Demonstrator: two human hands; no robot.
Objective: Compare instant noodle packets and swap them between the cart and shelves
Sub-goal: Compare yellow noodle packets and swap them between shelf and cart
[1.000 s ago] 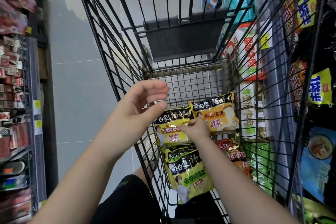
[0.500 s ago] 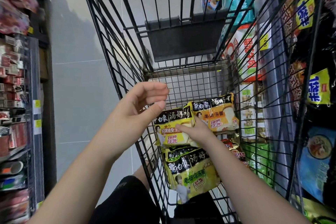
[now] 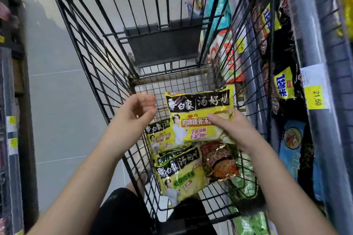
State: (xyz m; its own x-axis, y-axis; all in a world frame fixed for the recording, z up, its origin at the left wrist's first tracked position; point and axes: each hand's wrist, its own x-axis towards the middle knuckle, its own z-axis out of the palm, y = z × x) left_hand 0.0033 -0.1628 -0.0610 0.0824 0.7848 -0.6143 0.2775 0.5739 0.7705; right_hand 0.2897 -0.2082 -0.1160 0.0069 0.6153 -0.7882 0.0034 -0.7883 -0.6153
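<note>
Paved with large pale grey floor tiles [image 3: 57, 101], divided by thin light grout lines [image 3: 57, 72] running across the aisle. Darkened toward the upper left by a soft, ragged shadow [image 3: 44, 19]. Flanked on the left by a dark shelf unit [image 3: 24, 120], blurred at the frame edge and marked with small yellow price tags [image 3: 11, 121]. Bordered on the right by a broad grey shelf rail [image 3: 307, 25] slanting steeply down the frame, fitted with a white-and-yellow price label [image 3: 316, 97] printed 21.50. Lit evenly and diffusely from overhead.
</note>
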